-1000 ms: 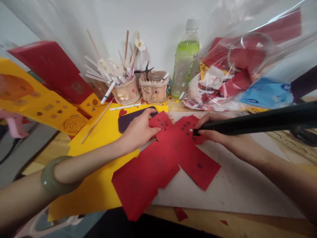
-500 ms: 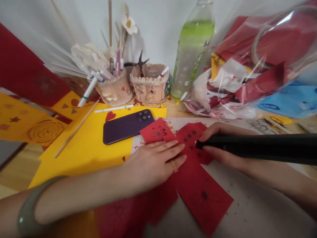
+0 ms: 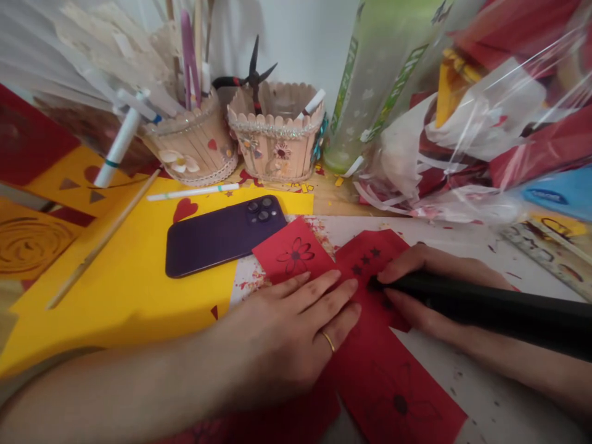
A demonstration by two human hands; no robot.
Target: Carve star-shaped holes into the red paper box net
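Note:
My left hand (image 3: 296, 333) lies flat on red paper, fingers stretched out and a ring on one of them. Beneath and around it spreads the red paper (image 3: 365, 345), with dark stars near the top and a flower outline lower down. Just beyond the fingers is a red piece (image 3: 296, 251) bearing a dark flower outline. My right hand (image 3: 416, 290) pinches a thick, black pen-like tool (image 3: 481, 305) near its tip. That tip rests at or just over the paper beside the stars; whether it touches, I cannot tell.
A purple phone (image 3: 208, 237) lies on a yellow sheet (image 3: 139, 296). Behind stand two wooden-stick pots (image 3: 272, 148), pliers (image 3: 254, 74) and a green-labelled bottle (image 3: 370, 92). A clear bag of scraps (image 3: 444, 160) sits at right; a thin stick (image 3: 102, 240) lies at left.
The camera view has come closer and tilted down. The black tool's tip has shifted slightly around the stars. My left hand stays flat on the paper.

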